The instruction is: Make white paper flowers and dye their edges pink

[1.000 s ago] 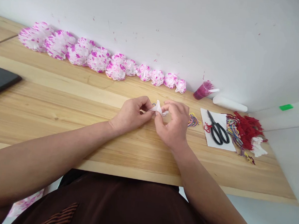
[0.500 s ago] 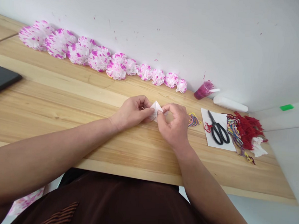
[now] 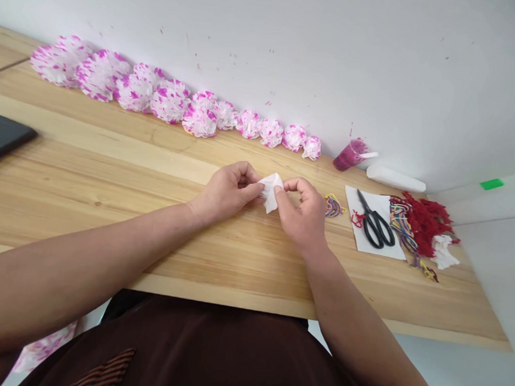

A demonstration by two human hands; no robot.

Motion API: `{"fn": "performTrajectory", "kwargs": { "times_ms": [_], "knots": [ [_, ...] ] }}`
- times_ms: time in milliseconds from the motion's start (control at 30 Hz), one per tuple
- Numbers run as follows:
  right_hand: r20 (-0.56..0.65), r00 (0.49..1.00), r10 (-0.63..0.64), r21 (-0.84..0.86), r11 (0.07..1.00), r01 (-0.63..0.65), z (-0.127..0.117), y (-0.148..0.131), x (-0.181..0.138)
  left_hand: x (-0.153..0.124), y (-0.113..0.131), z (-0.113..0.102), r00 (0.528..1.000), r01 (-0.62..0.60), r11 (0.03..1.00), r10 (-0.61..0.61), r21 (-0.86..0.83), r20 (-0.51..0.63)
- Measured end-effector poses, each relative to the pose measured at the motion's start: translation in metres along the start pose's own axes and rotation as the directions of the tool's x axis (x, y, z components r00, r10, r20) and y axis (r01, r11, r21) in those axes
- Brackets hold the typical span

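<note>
A small piece of folded white tissue paper (image 3: 270, 195) is held between my two hands, above the middle of the wooden table (image 3: 235, 256). My left hand (image 3: 231, 192) pinches its left side between thumb and fingers. On the right, my right hand (image 3: 302, 211) grips the other side with the thumb laid over the paper. Just beyond the right hand lies a small bundle of coloured strings (image 3: 335, 206). Part of the paper is hidden behind the fingers.
Pink-spotted white paper pompoms (image 3: 171, 100) line the wall. To the right are a cup of purple liquid (image 3: 348, 155), a white oblong object (image 3: 395, 179), black-handled scissors (image 3: 375, 222) on white paper, red yarn-like material (image 3: 427, 219) and crumpled tissue (image 3: 445, 252). A black phone-like device (image 3: 3, 140) lies left.
The tissue paper has been spread wider between my hands, and more of it shows. My right hand has shifted slightly to the right; the left has barely moved.
</note>
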State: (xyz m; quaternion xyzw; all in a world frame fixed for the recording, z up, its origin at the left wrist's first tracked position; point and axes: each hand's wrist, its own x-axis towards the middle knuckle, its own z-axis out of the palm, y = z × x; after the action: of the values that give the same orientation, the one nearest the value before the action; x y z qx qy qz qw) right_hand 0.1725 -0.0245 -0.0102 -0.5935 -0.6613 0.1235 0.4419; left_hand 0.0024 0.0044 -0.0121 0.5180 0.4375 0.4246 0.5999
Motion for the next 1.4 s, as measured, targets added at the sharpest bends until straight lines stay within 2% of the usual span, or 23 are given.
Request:
{"fn": "performTrajectory", "kwargs": {
  "times_ms": [167,233,367,500,567,700,800,900,967,1100,1267,1333,1400],
  "knots": [
    [0.013,0.991,-0.132,-0.064,0.989,0.132,0.0,-0.0048,-0.0027,-0.0028,0.0044,0.0005,0.998,0.038,0.998,-0.035,-0.057,0.061],
    [0.015,0.988,-0.157,-0.09,0.983,0.158,-0.0004,-0.0064,-0.0035,-0.0019,0.0028,-0.0002,0.998,0.033,0.997,-0.03,-0.072,0.049],
    [-0.03,0.99,-0.141,-0.09,0.986,0.138,-0.0012,-0.0069,-0.0033,0.0014,-0.0022,-0.0015,0.999,-0.028,0.999,0.028,-0.034,-0.023],
    [-0.012,0.996,-0.085,-0.097,0.992,0.084,-0.0004,-0.0066,-0.0027,0.0013,-0.0044,-0.0012,0.99,-0.133,0.985,0.137,0.113,-0.026],
    [-0.004,0.997,-0.073,-0.09,0.993,0.072,-0.0001,-0.0061,-0.0022,0.0008,-0.0043,-0.0008,0.988,-0.146,0.98,0.151,0.139,-0.028],
    [-0.019,0.999,-0.042,-0.024,0.999,0.042,-0.0007,-0.0047,-0.0013,0.0009,-0.0018,-0.0001,0.998,-0.056,0.998,0.056,0.009,-0.034],
    [-0.011,0.997,-0.073,-0.031,0.997,0.072,-0.0007,-0.0052,-0.0022,0.0008,0.0003,-0.0001,1.0,0.009,0.996,-0.008,-0.088,0.017],
    [-0.004,0.99,-0.14,-0.059,0.989,0.139,0.0003,-0.0064,-0.0038,0.0003,0.0007,-0.0009,0.998,0.023,0.998,-0.019,-0.059,0.061],
    [-0.002,0.987,-0.158,-0.06,0.986,0.158,0.0007,-0.0067,-0.0044,0.0003,0.0004,-0.0017,0.999,0.021,1.0,-0.02,-0.018,0.033],
    [-0.006,0.996,-0.086,-0.03,0.996,0.086,0.0,-0.0065,-0.0037,0.0004,0.0005,-0.0021,0.999,-0.015,0.999,0.017,0.03,-0.044],
    [0.034,0.999,0.012,-0.005,1.0,-0.012,-0.0007,-0.0068,-0.0028,-0.0006,-0.0009,-0.0013,0.984,-0.165,0.974,0.172,0.155,-0.035],
    [0.048,0.997,0.06,0.025,0.998,-0.062,-0.0002,-0.0053,-0.0024,-0.0002,-0.0016,-0.0013,0.984,-0.168,0.976,0.175,0.135,-0.04],
    [0.072,0.989,0.125,0.087,0.988,-0.131,0.0006,-0.0025,-0.0017,0.0011,-0.0014,-0.0013,0.991,-0.125,0.989,0.128,0.073,-0.048]
  ]
}}
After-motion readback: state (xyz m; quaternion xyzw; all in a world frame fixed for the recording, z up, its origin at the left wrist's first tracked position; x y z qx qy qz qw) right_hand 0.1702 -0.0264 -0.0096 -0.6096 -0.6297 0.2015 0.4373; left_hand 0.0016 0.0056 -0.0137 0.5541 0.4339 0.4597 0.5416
